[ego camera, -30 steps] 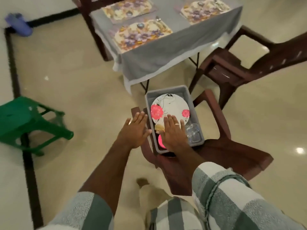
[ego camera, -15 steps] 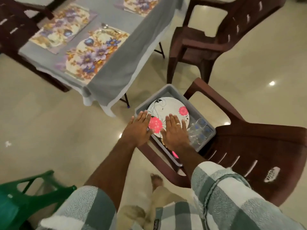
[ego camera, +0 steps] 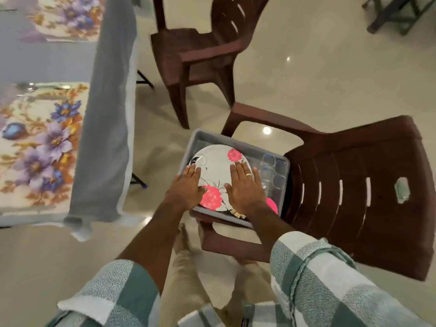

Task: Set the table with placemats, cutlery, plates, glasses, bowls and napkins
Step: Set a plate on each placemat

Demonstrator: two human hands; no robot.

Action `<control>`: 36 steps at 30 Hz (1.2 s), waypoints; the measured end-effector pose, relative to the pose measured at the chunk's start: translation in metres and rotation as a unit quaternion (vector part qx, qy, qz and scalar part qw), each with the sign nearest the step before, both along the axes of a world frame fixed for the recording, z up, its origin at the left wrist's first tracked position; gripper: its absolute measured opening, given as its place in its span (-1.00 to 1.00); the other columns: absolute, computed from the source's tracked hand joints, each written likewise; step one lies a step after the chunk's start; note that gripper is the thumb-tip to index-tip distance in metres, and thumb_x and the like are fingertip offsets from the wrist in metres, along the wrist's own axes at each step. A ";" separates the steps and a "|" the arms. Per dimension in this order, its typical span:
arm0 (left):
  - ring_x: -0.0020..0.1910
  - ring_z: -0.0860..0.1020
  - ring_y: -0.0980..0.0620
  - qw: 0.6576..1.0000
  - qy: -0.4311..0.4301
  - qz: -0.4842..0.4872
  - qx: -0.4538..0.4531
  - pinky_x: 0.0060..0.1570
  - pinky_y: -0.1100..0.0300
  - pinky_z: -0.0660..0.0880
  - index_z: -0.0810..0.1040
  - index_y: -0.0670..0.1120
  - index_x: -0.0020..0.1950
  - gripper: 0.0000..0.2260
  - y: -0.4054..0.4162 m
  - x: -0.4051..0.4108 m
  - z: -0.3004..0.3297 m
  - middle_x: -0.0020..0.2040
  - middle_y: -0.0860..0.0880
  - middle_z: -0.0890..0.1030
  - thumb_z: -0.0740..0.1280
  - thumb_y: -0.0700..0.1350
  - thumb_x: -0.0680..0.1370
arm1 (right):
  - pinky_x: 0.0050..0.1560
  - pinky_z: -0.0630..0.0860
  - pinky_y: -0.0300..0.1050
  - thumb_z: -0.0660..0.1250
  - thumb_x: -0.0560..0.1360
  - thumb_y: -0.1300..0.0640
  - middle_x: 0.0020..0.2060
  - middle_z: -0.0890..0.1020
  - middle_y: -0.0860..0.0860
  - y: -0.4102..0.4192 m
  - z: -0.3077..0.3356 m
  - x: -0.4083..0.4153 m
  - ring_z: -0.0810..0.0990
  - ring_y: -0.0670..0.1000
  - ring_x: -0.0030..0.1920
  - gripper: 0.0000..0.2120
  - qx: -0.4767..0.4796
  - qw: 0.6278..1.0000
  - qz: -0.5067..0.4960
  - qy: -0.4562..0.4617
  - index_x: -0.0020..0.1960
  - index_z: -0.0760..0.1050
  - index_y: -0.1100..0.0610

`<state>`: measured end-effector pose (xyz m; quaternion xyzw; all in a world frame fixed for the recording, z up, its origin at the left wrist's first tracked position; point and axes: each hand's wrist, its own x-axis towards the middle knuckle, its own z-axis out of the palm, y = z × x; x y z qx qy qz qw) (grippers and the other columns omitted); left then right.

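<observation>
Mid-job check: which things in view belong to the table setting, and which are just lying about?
Job:
plate under left hand and right hand
grey bin
glasses
placemat
cutlery
table

Lying about:
near brown chair, holding the bin
far brown chair
</observation>
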<state>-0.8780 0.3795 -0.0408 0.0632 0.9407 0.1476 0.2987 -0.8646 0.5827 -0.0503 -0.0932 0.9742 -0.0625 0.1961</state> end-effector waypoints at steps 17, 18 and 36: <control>0.58 0.18 -0.16 0.995 -0.093 0.011 0.021 0.48 -0.06 0.26 0.26 -0.16 0.55 -0.45 -0.028 -0.045 -0.121 0.61 -0.18 0.19 0.31 -0.02 0.62 | 0.58 -0.06 0.12 0.07 0.68 -0.06 0.63 -0.01 0.14 -0.001 -0.115 -0.050 -0.07 0.14 0.63 -0.34 0.027 0.991 -0.108 -0.073 0.64 -0.10 0.19; 0.50 0.33 -0.21 0.993 -0.103 0.056 0.029 0.37 -0.04 0.37 0.39 -0.17 0.44 -0.55 -0.024 -0.043 -0.131 0.51 -0.21 0.36 0.33 -0.04 0.60 | 0.58 -0.03 0.11 0.10 0.68 -0.04 0.63 0.01 0.14 0.006 -0.125 -0.056 -0.05 0.15 0.63 -0.34 0.017 0.990 -0.116 -0.080 0.64 -0.09 0.20; 0.32 0.46 -0.36 0.844 -0.131 0.518 -0.036 0.30 -0.11 0.45 0.32 -0.31 0.39 -0.44 0.025 -0.065 -0.224 0.37 -0.36 0.44 0.43 -0.05 0.53 | 0.42 0.36 0.16 0.28 0.59 0.21 0.50 0.23 0.26 0.045 -0.253 -0.139 0.31 0.33 0.46 -0.24 -0.078 0.930 -0.297 -0.201 0.62 -0.09 0.24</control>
